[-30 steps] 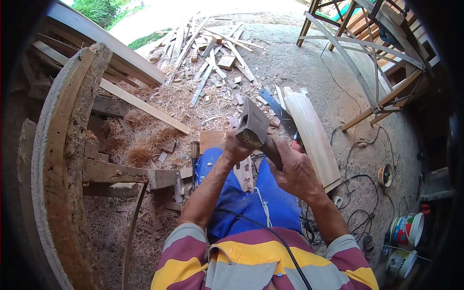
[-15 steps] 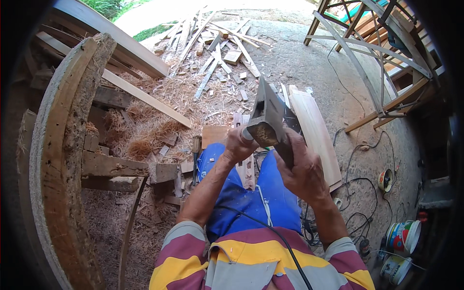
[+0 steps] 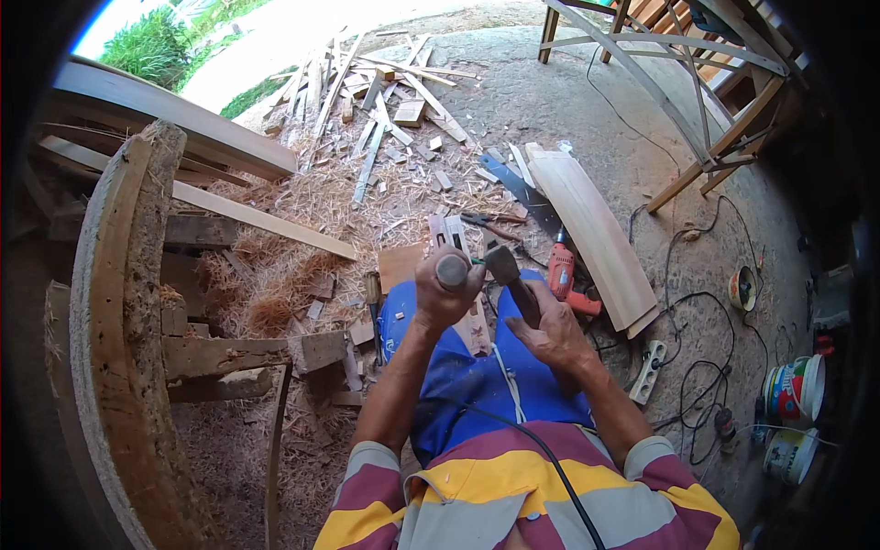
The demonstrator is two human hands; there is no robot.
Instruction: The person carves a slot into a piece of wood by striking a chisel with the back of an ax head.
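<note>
My left hand [image 3: 442,302] is closed round an upright tool, apparently a chisel [image 3: 452,270]; its round, pale butt end faces up and its blade is hidden. Under that hand, a narrow wooden piece [image 3: 474,332] with dark slots at its far end lies between my thighs. My right hand [image 3: 557,335] grips a hatchet [image 3: 502,264], its dark metal head close to the right of my left hand. Past my left thigh stands another wooden-handled tool [image 3: 373,289]. A red power drill [image 3: 562,270] lies by my right hand, with pliers [image 3: 493,220] farther off.
A large curved timber [image 3: 115,339] rises at the left. A handsaw [image 3: 522,192] and pale boards [image 3: 591,234] lie ahead right. Wood scraps [image 3: 403,101] and shavings [image 3: 275,266] cover the ground ahead. A power strip [image 3: 648,371], cables and buckets [image 3: 793,390] are at the right.
The hatchet and my right hand have come down and tilted away from my view, its head dropping beside the chisel. My left hand's tool now shows its butt end. The whole view has shifted.
</note>
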